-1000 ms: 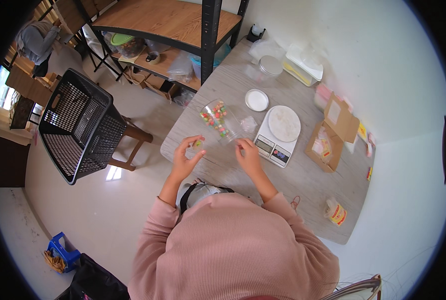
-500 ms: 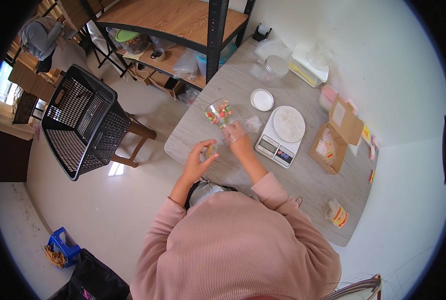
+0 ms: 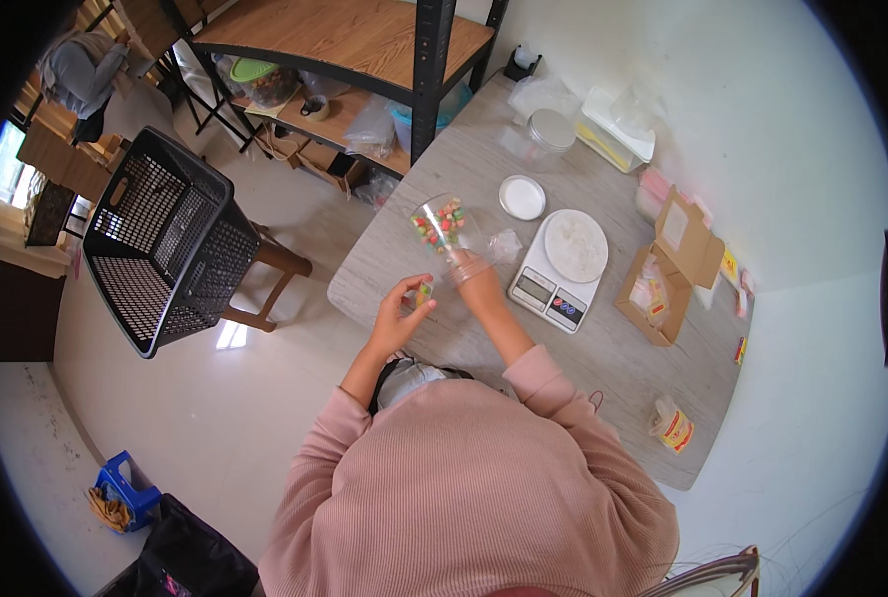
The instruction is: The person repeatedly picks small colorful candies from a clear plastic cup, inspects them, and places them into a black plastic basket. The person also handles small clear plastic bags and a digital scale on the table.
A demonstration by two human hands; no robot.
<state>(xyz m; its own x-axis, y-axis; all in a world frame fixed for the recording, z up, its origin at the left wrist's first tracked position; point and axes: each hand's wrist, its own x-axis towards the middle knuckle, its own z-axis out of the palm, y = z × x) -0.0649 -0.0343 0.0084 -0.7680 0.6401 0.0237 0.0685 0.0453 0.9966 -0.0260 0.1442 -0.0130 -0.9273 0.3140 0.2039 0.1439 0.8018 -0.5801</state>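
A clear plastic jar (image 3: 432,215) with small red, green, orange and pale candies in its far end lies tipped on the table, its mouth toward me. My right hand (image 3: 469,267) reaches in through that mouth. Its fingers show only hazily through the plastic, so their grip is unclear. Just left of the jar mouth, my left hand (image 3: 402,306) pinches a small clear packet (image 3: 423,295) with yellow and green pieces in it between thumb and fingers. A crumpled clear bag (image 3: 505,247) rests beside the jar.
Right of my hands stands a white kitchen scale (image 3: 549,295). Behind it are a white lid (image 3: 522,198) and a silver-lidded jar (image 3: 551,131). An open cardboard box (image 3: 653,323) sits farther right. A black basket (image 3: 180,254) stands left of the table (image 3: 603,383); shelving rises behind.
The jar and my right hand have shifted very slightly to the right. My left hand has edged up a little, still with the packet.
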